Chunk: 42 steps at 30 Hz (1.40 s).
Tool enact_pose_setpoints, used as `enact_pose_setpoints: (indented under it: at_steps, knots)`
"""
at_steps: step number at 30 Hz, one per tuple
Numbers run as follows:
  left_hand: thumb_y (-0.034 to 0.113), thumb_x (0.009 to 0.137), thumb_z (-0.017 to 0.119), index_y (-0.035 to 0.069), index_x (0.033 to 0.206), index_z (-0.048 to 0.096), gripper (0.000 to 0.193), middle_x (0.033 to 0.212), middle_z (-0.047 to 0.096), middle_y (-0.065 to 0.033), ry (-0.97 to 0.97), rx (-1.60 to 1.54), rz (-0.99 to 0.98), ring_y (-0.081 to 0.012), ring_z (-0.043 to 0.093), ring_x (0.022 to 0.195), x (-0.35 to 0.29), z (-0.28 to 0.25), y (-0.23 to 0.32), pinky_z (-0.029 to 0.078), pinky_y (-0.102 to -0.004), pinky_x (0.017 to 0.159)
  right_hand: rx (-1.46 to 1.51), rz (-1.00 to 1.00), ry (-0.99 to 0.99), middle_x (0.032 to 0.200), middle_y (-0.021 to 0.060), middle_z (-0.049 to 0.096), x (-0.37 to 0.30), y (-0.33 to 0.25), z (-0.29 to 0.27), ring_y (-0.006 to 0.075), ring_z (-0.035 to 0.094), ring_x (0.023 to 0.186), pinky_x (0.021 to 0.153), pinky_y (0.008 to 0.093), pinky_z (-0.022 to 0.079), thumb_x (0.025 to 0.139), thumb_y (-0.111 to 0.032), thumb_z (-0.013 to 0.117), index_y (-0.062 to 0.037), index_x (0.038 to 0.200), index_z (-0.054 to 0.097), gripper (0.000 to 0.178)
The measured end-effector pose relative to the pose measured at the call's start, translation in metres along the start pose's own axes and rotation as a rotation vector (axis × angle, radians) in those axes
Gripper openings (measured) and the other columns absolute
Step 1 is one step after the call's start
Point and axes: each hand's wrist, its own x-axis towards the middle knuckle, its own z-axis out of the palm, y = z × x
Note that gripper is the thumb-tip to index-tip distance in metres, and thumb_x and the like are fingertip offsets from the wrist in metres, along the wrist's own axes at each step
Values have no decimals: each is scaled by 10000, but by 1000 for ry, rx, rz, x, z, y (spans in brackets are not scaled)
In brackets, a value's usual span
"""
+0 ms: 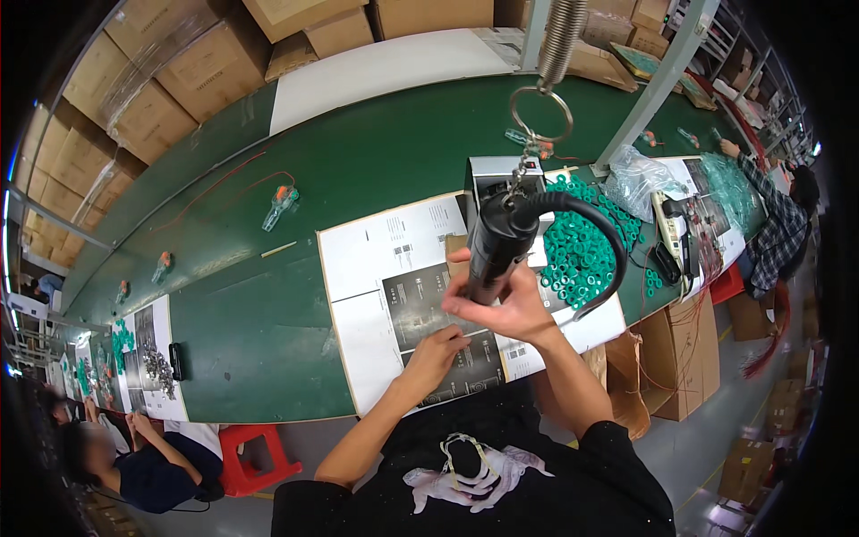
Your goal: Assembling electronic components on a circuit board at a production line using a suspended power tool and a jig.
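Observation:
A black electric screwdriver hangs upright from a coiled spring by a metal ring and a short chain. The fingers of my right hand are wrapped round its lower body. Its tip is hidden by that hand. Just below and to the left, my left hand is closed over the printed black-and-white sheet, fingertips pressed together. Whatever those fingers hold is too small or hidden to name. Behind the screwdriver stands a silver box-shaped device, partly covered by it.
Many green rings are heaped right of the screwdriver, whose black cable loops over them. Clear plastic bags lie farther right. A metal post rises from the green table. Co-workers sit at both ends; a red stool stands left.

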Motion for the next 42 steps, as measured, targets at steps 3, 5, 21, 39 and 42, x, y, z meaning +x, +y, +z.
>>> enact_pose_setpoints:
  at_steps: [3,5,21,39,42]
  knots:
    - [-49,847,625,3,1102,687,267,1036,599,-139,41,101,-9,-367,657,936,-5,8,3,531,-468,757,-84,19,-79,859,85,711,-19,5,-12,163,682,789,772,300,548,844,-18,799,53,1284,547,512]
    - [-40,852,624,18,1123,681,283,1075,598,-133,70,220,-59,-359,656,954,-7,15,5,539,-460,762,23,-27,-79,833,95,699,-22,-6,-12,170,672,753,735,298,543,852,-39,796,55,1306,523,538]
    - [203,926,699,80,1169,666,274,1111,597,-92,-81,195,142,-302,626,946,29,3,9,527,-420,772,238,-137,143,704,119,625,-37,-21,-19,164,580,534,480,276,464,895,-193,808,64,1374,438,657]
    - [158,902,718,33,1081,690,221,972,617,-87,37,102,80,-293,606,915,17,17,0,499,-410,741,197,-148,121,711,114,613,-55,-24,-25,188,595,553,528,312,516,904,-164,784,48,1352,439,604]
    - [123,920,707,39,1094,683,194,972,615,-101,94,255,31,-287,614,899,13,31,8,497,-409,726,210,-157,130,724,122,620,-51,-23,-21,199,599,555,534,323,528,902,-160,784,48,1354,434,608]
